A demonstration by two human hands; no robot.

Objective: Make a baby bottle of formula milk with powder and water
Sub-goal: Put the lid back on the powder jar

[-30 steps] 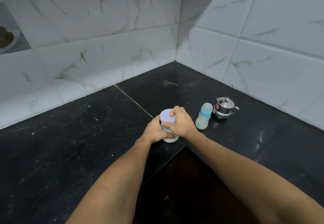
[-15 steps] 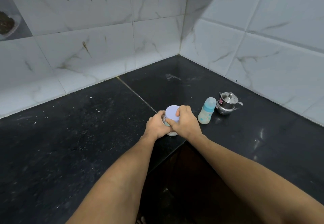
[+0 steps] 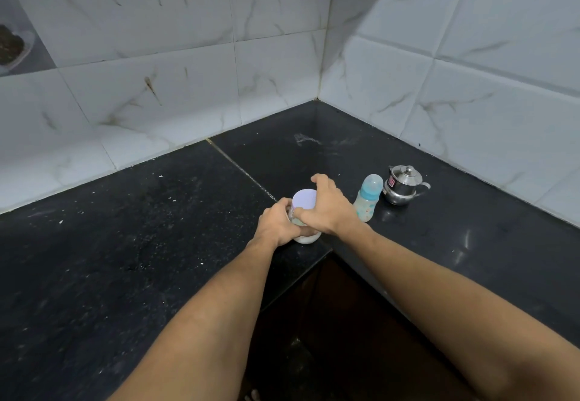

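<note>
Hands are meeting at a small jar near the front edge of the black counter. We are holding the jar with both of them. Our left hand is wrapping its fingers round the side of the jar, so most of the jar is hiding behind it. Our right hand is gripping the pale purple lid, with the thumb pressing on the near rim and the fingers curling over the far rim. The lid is sitting on top of the jar, and we are seeing its flat round top. Something white is showing at the bottom of the jar. We cannot tell if the lid is tight or loose.

The baby bottle is standing upright on the counter, very near our right wrist. It is wearing a blue ring and a clear cap. A little shiny steel pot with a knob on its lid is standing just beside the bottle, on the bottle's right. White tiles with grey streaks are covering both walls. Small white specks are lying on the counter to our left.
</note>
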